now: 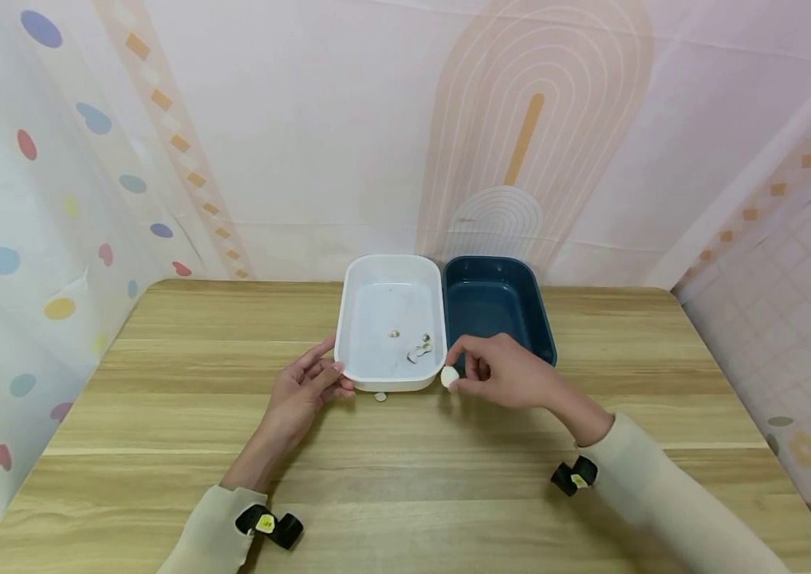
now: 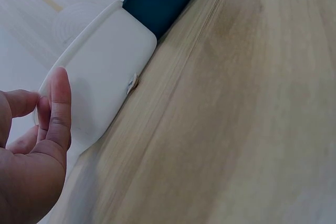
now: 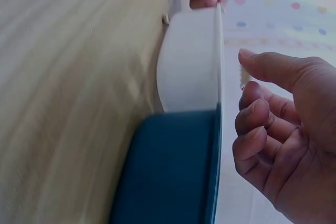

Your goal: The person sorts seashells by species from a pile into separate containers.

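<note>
My left hand (image 1: 305,391) grips the near left corner of a white tray (image 1: 391,384), its thumb at the rim. In the left wrist view that hand (image 2: 44,145) stands against the tray's outer wall. Between thumb and forefinger, my right hand (image 1: 501,371) pinches a pale, flat seashell (image 1: 450,377) just beyond the tray's near right corner. The right wrist view shows the shell (image 3: 244,77) edge-on, its rim ridged. Several small brownish-white shells (image 1: 419,351) lie inside the white tray. Another shell (image 1: 380,396) is on the table against its front wall.
A dark blue tray (image 1: 549,339) stands against the white tray's right side, partly hidden by my right hand. Both stand near the back of the wooden table (image 1: 405,478). Behind them hangs a patterned curtain (image 1: 305,143).
</note>
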`<state>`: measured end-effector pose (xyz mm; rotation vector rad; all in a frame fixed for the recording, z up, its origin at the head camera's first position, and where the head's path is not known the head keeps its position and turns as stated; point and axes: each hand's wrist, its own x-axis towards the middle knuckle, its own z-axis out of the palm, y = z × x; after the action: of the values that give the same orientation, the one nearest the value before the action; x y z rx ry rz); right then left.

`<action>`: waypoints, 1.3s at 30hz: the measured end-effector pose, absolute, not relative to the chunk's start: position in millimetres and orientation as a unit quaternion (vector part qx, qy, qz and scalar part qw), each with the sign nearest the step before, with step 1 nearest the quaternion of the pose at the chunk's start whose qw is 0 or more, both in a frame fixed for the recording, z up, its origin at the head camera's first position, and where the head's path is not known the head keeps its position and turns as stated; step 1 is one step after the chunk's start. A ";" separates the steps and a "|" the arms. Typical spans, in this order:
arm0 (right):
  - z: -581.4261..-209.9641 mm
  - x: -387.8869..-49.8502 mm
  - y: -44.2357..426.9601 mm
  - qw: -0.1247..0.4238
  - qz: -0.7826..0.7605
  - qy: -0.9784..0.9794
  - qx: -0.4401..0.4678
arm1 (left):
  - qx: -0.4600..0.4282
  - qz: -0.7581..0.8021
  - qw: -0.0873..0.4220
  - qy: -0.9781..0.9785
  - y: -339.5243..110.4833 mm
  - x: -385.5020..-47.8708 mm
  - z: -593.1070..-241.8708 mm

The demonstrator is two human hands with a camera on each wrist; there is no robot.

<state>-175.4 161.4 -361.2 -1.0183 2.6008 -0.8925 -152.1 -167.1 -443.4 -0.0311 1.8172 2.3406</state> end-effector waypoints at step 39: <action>-358.4 -239.4 225.8 0.080 -0.283 0.927 -0.233 | -0.009 0.785 0.089 0.613 -164.7 -152.8 -443.0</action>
<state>-239.4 225.8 -358.4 -0.6966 2.7733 -0.8450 -152.8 -164.7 -443.0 -0.0278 1.8244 2.3347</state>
